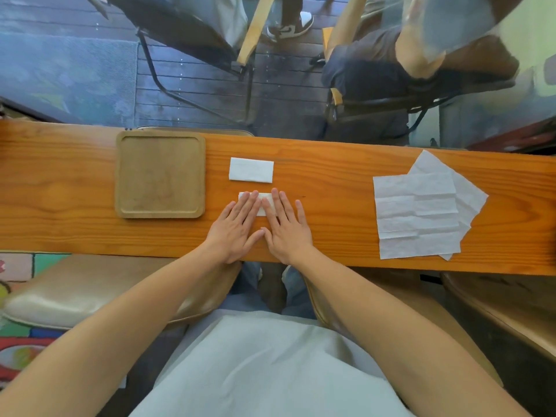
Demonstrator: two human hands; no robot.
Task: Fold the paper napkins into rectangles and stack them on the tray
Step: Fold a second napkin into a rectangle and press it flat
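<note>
Both palms are down flat: left hand [236, 228] and right hand [287, 228] side by side, fingers spread, gripping nothing, pressing a folded napkin [265, 203] onto the wooden table [331, 182]. Its long axis runs left to right along the table. Just beyond it lies a second folded rectangle [251, 170], same way round. Left of both, one square wooden tray [120, 176] holds no napkins. Well off right, two unfolded napkins [418, 215] overlap, one askew
</note>
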